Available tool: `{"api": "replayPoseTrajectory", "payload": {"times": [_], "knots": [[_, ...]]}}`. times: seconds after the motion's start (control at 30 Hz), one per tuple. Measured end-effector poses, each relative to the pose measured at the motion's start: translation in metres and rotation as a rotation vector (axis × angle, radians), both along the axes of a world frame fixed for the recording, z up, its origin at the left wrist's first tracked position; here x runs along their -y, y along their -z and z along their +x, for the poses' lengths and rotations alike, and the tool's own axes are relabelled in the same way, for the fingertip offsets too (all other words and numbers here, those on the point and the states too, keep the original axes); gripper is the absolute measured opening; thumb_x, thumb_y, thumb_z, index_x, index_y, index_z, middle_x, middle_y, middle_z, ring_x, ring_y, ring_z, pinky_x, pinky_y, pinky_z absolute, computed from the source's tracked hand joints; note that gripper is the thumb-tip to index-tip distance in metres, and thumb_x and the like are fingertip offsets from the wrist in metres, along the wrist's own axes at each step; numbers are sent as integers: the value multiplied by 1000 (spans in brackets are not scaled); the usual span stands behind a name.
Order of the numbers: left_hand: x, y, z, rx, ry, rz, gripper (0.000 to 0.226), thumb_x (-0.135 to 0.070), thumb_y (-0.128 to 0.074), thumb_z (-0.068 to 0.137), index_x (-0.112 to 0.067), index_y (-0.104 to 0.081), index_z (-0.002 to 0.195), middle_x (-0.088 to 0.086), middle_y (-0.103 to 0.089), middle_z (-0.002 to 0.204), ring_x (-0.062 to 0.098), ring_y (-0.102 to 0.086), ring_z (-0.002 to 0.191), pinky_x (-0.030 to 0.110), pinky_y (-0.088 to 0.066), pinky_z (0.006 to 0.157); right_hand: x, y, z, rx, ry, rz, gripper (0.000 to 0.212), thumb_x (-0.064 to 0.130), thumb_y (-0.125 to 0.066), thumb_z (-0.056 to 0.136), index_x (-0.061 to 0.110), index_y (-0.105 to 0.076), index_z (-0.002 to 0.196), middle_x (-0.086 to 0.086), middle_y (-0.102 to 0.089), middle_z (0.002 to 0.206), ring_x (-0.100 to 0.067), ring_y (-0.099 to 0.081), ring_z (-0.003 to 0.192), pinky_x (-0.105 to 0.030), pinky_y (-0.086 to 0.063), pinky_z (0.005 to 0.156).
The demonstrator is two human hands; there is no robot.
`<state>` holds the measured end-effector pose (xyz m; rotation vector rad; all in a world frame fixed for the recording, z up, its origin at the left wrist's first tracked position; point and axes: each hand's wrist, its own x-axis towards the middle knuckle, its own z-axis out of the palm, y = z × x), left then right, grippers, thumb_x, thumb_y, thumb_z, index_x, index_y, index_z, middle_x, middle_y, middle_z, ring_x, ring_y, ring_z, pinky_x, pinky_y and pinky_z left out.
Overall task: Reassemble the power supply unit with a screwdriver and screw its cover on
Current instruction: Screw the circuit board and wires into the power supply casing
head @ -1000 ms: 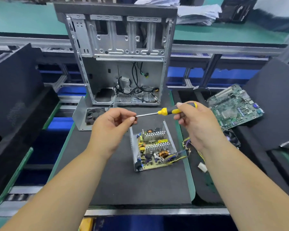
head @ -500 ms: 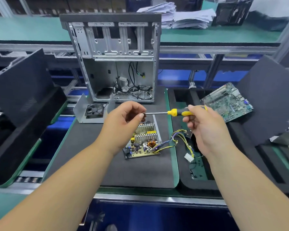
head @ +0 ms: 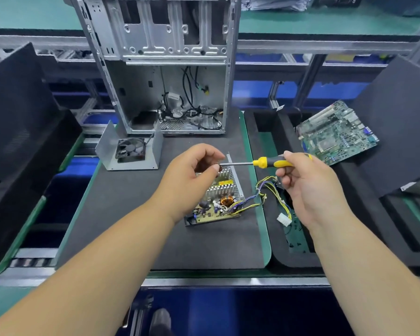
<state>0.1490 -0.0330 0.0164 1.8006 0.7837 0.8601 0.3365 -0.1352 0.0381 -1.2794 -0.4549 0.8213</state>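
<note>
Far left: a black foam panel [head: 17, 105] leans at the edge of the bench [head: 34, 280]. On the dark mat [head: 121, 214], back left, sits the grey metal cover [head: 129, 151] of the power supply, a bent sheet with a black fan [head: 131, 148] in it, lying apart from the rest of the unit. Behind it stands an open computer case [head: 160, 64], upright, loose black cables visible in its lower bay. Left hand [head: 187, 180] is raised above the mat, fingers [head: 214, 155] curled in, thumb and forefinger pinched at the tip of the screwdriver [head: 260, 163]; whether a screw sits between them cannot be told. Directly below that hand lies the power supply unit [head: 218, 200], uncovered, circuit board facing up with silver heat sinks and a copper coil, partly hidden by the hand. The screwdriver lies level in the air between the two hands, shaft pointing left, yellow-and-black handle to the right. A wire bundle [head: 267, 190] runs from the board over the mat's green edge to a white connector [head: 284, 219] in the black tray [head: 277, 251] alongside. Right hand [head: 310, 190] grips the handle, fingers wrapped round it. Further right, a green motherboard [head: 337, 133] rests tilted on black foam.
</note>
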Motion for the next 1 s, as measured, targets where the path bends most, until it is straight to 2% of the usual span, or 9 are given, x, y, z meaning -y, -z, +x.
{"api": "replayPoseTrajectory", "payload": {"times": [0.1, 0.17, 0.27, 0.37, 0.47, 0.57, 0.67, 0.83, 1.0], "knots": [[-8, 2, -3, -14, 44, -18, 25, -6, -61, 90, -27, -64, 103, -9, -65, 95, 16, -63, 93, 36, -52, 89, -7, 2, -5, 3, 12, -4, 19, 12, -59, 94, 13, -58, 75, 2, -65, 62, -8, -55, 54, -16, -42, 51], [-13, 3, -6, -9, 109, -37, 28, -11, -61, 90, -26, -60, 114, -11, -65, 104, 10, -62, 101, 30, -50, 93, -11, 3, -7, 20, 26, -3, 17, 13, -59, 94, 12, -58, 76, 2, -65, 62, -8, -55, 54, -16, -42, 51], [-26, 10, -14, -39, 138, -78, 37, -20, -49, 91, -25, -51, 127, -8, -60, 119, 6, -55, 114, 21, -44, 99, -11, 6, -7, 90, 39, -3, 15, 13, -59, 92, 11, -59, 78, 1, -63, 60, -9, -53, 53, -16, -43, 51], [-44, 25, -21, -195, 21, -31, 28, -13, -48, 96, -26, -57, 119, -8, -58, 118, 3, -54, 111, 25, -42, 102, -9, 10, -11, 296, 30, -80, 14, 17, -61, 86, 18, -61, 73, 2, -63, 59, -10, -53, 55, -15, -43, 52], [-58, 42, -21, -446, 36, 132, 21, -14, -56, 93, -28, -64, 106, -9, -56, 113, 3, -53, 97, 24, -41, 87, -9, 16, -25, 571, -81, -211, 10, 28, -61, 80, 20, -61, 73, 3, -64, 61, -10, -60, 58, -18, -45, 55], [-65, 57, -15, -572, 147, 297, 17, -17, -65, 88, -22, -68, 103, -3, -60, 111, 16, -53, 110, 28, -37, 98, -12, 24, -44, 784, -234, -267, 8, 28, -62, 81, 25, -60, 74, 12, -67, 69, -11, -62, 66, -27, -48, 58], [-64, 62, -6, -605, 226, 375, 19, -24, -71, 84, -22, -69, 103, -1, -61, 109, 20, -54, 108, 38, -40, 100, -15, 33, -57, 968, -333, -327, 9, 29, -65, 83, 25, -58, 78, 7, -68, 73, -14, -58, 66, -35, -50, 61], [-65, 69, 0, -675, 197, 464, 22, -37, -72, 83, -32, -68, 105, -9, -59, 114, 15, -50, 116, 35, -30, 100, -23, 45, -67, 1161, -390, -399, 15, 32, -67, 84, 21, -56, 80, 7, -53, 60, -14, -50, 61, -35, -45, 59], [-64, 72, -1, -686, 189, 480, 24, -34, -71, 84, -32, -67, 108, -10, -58, 118, 15, -47, 120, 35, -27, 103, -28, 49, -69, 1171, -397, -421, 15, 34, -66, 85, 23, -56, 81, 7, -51, 61, -12, -49, 62, -33, -42, 59]]}}
